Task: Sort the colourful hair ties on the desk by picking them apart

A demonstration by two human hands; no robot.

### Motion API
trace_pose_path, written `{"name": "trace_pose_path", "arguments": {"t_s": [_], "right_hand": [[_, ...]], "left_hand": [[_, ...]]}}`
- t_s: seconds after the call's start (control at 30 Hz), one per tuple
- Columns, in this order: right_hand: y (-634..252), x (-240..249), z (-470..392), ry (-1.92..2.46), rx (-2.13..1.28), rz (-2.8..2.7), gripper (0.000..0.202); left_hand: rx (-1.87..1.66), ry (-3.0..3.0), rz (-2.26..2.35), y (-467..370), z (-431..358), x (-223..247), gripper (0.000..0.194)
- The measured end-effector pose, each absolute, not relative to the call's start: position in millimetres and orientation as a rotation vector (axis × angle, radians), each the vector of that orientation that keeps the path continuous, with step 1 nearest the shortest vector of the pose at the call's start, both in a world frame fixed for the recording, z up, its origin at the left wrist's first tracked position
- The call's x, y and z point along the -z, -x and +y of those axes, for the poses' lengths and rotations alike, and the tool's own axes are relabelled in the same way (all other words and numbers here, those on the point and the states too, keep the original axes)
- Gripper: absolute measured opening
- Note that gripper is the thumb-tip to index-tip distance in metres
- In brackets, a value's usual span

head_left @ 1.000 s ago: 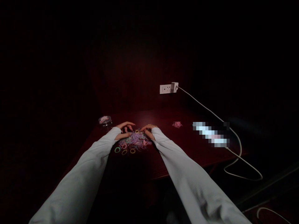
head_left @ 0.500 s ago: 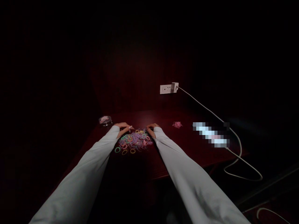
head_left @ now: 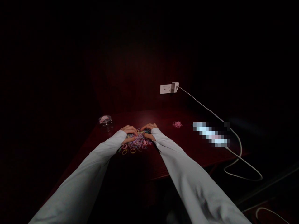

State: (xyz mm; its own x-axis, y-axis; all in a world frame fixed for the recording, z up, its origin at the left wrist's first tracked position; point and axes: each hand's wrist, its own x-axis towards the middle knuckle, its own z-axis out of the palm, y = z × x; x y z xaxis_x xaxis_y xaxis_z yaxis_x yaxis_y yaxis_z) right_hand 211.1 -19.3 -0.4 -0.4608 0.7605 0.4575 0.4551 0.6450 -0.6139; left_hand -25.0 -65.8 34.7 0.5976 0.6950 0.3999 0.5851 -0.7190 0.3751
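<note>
A loose pile of small coloured hair ties and thin elastic bands [head_left: 139, 144] lies on the dark red table [head_left: 187, 149]. My left hand [head_left: 130, 133] reaches over the pile's left side, fingers stretched out and thumb lower down with a gap between. At the pile's far right side, my right hand [head_left: 149, 128] has its fingers extended leftward and its thumb apart. Both hands touch or nearly touch the bands; nothing held shows. Two yellow hair ties, one of them a ring [head_left: 133, 151], lie at the near edge. The hands and left sleeve hide part of the pile.
A clear round container [head_left: 105, 120] with a pale patterned lid stands at the back left. A small heap of pink bands [head_left: 177, 124] lies to the right. Farther right is a blurred bright device [head_left: 209, 133] with a white cable [head_left: 203, 105] running to the wall socket [head_left: 165, 89].
My left hand has moved right, over the pile, uncovering more of the clear container. The fingers of my right hand have spread out and reach left. Both hands are now closer together.
</note>
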Motion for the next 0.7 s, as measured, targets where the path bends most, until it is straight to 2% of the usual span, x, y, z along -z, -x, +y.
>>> {"name": "trace_pose_path", "arguments": {"t_s": [0.33,0.7], "right_hand": [[-208,7,-13,0.978,-0.546,-2.19,0.027],[-206,7,-6,0.956,-0.452,-2.203,0.016]], "left_hand": [[-0.786,-2.573,1.074,26,-60,-30,0.021],[-0.758,-2.635,1.054,26,-63,-33,0.021]]}}
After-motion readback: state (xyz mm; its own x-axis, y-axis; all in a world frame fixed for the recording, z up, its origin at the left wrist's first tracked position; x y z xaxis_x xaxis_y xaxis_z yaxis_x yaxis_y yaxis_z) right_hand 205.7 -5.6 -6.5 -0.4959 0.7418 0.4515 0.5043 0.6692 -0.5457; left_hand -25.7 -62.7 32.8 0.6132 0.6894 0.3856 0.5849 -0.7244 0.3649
